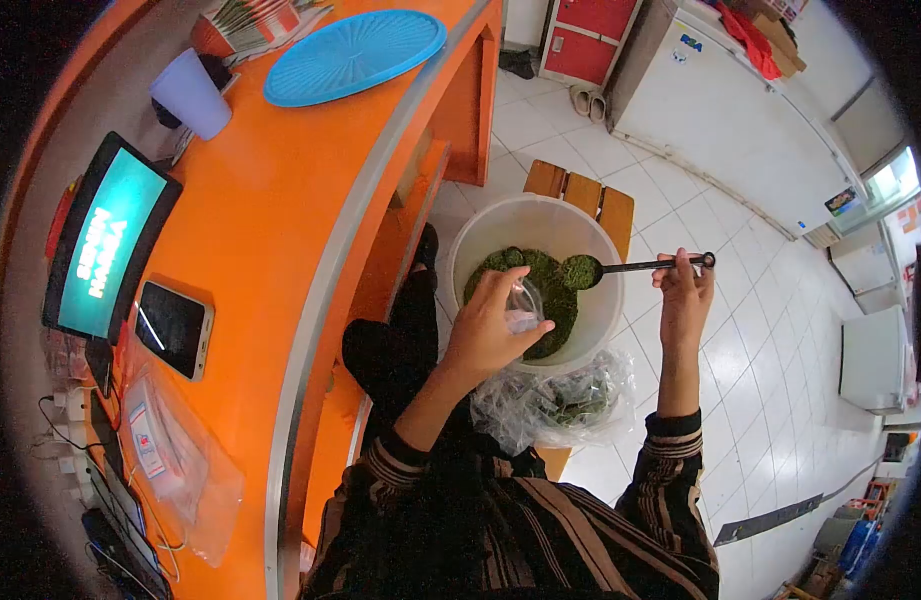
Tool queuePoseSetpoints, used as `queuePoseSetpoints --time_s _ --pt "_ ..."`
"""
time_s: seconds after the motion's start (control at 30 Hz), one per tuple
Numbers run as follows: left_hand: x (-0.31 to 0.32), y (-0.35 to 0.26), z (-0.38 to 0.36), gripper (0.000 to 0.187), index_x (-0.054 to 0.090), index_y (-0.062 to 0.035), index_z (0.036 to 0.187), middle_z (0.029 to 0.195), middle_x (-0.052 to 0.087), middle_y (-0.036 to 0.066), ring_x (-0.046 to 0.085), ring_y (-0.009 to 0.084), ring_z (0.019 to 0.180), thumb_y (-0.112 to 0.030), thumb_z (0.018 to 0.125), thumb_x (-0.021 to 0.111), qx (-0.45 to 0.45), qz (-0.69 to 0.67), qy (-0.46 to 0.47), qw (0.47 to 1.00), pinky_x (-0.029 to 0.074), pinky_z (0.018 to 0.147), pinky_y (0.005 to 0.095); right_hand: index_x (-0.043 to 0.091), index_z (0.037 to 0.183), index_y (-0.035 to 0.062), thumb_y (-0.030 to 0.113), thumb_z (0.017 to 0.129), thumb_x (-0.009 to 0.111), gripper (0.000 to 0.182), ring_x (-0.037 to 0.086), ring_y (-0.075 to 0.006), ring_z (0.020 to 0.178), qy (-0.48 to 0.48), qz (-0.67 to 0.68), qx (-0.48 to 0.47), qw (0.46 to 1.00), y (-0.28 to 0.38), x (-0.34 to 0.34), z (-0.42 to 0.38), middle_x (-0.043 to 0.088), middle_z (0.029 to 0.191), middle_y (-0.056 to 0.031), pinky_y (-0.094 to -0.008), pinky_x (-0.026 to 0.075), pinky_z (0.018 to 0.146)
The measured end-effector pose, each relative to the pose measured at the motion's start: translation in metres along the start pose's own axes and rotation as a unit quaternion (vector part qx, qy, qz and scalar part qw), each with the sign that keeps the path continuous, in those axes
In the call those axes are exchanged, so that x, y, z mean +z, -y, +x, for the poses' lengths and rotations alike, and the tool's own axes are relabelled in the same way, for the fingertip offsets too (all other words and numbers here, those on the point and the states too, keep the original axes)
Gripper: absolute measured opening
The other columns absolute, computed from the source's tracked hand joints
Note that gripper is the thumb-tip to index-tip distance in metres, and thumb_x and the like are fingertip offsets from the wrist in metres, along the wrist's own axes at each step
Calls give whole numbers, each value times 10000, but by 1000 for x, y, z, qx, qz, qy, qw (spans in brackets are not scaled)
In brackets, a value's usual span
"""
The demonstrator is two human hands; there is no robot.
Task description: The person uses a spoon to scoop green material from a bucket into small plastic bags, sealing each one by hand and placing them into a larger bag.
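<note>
A pale translucent tub [470, 230] stands before me with finely chopped green herbs [555, 335] in it. Over the tub, my left hand [495, 325] grips a small clear plastic bag [523, 305] between thumb and fingers. My right hand [683, 285] is closed round the handle of a long black spoon [630, 267]. The spoon's bowl, heaped with the green herbs, is above the tub's right side. Against the tub's near side lies a crumpled clear plastic bag [560, 405] with some green in it.
Under the tub is a slatted wooden stool [615, 220]. On my left runs an orange counter [280, 190] with a blue round tray [355, 57], a lilac cup [192, 95], a lit screen [110, 240] and a phone [173, 328]. A white chest freezer [720, 120] stands at the back right.
</note>
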State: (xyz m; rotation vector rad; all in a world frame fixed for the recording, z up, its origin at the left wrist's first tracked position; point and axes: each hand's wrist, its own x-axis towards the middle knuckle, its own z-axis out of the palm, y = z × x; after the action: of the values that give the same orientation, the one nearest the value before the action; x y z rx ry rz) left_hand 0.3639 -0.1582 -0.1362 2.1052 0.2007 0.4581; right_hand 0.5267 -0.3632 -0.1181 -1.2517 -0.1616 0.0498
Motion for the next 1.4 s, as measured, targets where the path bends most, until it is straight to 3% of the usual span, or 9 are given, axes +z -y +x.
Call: queuePoseSetpoints --time_s 0.3,0.43,0.7,0.77,0.9,1.03,1.07,1.17,1.4 --pt "31 0 23 626 478 -30 1178 1071 545 146 548 300 1002 -158 654 797 45 -47 -70 995 462 846 371 359 981 9 -37 879 525 200 649 -248 716 172 -181 -339 907 32 48 -71 608 839 -222 -314 546 620" --pt "34 3 23 610 496 -40 1160 1031 557 116 556 250 979 -157 647 805 42 -75 -86 993 473 800 339 345 996 17 -43 868 537 239 654 -271 745 181 -208 -359 892 30 45 -76 606 847 -238 -324 553 647" --pt "32 9 23 608 470 -54 1158 991 532 97 555 247 935 -154 654 795 69 -110 -93 987 460 803 348 349 1001 16 11 898 521 201 647 -236 723 111 -158 -334 923 33 46 -72 609 870 -245 -312 545 650" --pt "29 10 21 606 471 -51 1149 1010 538 88 553 212 949 -158 654 805 -6 -182 -94 979 459 805 328 444 1042 -4 75 864 614 258 632 -238 845 82 -211 -228 947 34 48 -70 606 961 -198 -322 516 757" --pt "24 6 21 566 483 -47 1108 1012 545 76 542 173 969 -163 660 810 -1 -198 -119 973 456 809 310 431 1170 11 123 704 764 583 527 -284 1087 225 -448 -187 844 14 61 -70 547 1140 -156 -376 417 905" --pt "26 1 17 445 498 -43 1050 976 579 62 554 142 957 -152 721 778 24 -346 -88 934 451 818 286 552 991 0 98 768 704 287 611 -311 898 235 -369 -166 884 -18 66 -79 623 942 -149 -324 454 803" --pt "26 1 17 400 502 -41 1034 961 591 57 565 138 944 -140 745 760 25 -428 -81 900 454 812 279 585 918 -7 81 843 633 125 631 -237 811 187 -294 -134 928 -29 65 -75 642 842 -111 -283 464 748" --pt "4 2 13 331 504 -32 1025 944 608 62 592 137 901 -112 787 720 -91 -425 -17 901 460 796 262 587 940 -7 71 888 584 93 615 -144 812 242 -167 12 956 -19 64 -68 645 852 -79 -250 462 716" --pt "-6 -12 4 278 527 -24 973 952 646 84 619 136 913 -103 783 712 -36 -272 -11 962 467 825 280 613 913 -19 88 887 595 112 608 -102 710 192 -112 -10 975 -3 70 -79 651 810 -63 -227 478 629"
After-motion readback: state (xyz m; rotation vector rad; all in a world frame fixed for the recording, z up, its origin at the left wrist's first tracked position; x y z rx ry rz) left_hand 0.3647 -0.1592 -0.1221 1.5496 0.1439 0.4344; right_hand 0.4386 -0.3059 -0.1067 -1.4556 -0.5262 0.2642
